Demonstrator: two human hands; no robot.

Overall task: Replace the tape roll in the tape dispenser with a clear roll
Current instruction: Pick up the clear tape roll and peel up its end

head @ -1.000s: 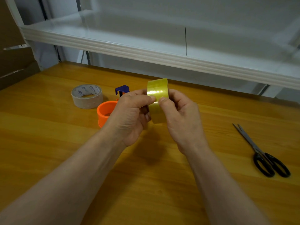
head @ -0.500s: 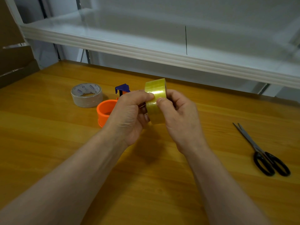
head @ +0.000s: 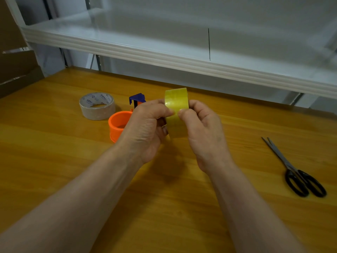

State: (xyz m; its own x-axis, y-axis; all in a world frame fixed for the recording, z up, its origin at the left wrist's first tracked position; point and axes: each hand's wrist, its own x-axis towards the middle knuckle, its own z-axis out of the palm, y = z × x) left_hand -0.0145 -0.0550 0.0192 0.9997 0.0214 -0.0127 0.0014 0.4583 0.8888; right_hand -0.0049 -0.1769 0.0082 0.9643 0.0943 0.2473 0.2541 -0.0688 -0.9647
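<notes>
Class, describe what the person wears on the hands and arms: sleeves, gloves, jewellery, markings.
The left hand and right hand are bare: no gloves, rings or watch show. The left forearm and right forearm are bare too, with no sleeve in view and no markings.

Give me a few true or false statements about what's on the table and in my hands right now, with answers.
1. The left hand and the right hand both hold the yellowish clear roll above the table. True.
2. The scissors lie left of the hands. False: the scissors lie on the table to the right of the right hand.
3. The grey printed roll lies flat beside the orange dispenser. True.
4. The grey printed roll is mounted in the dispenser. False: it lies on the table outside it; what shows of the dispenser's ring looks empty.
</notes>
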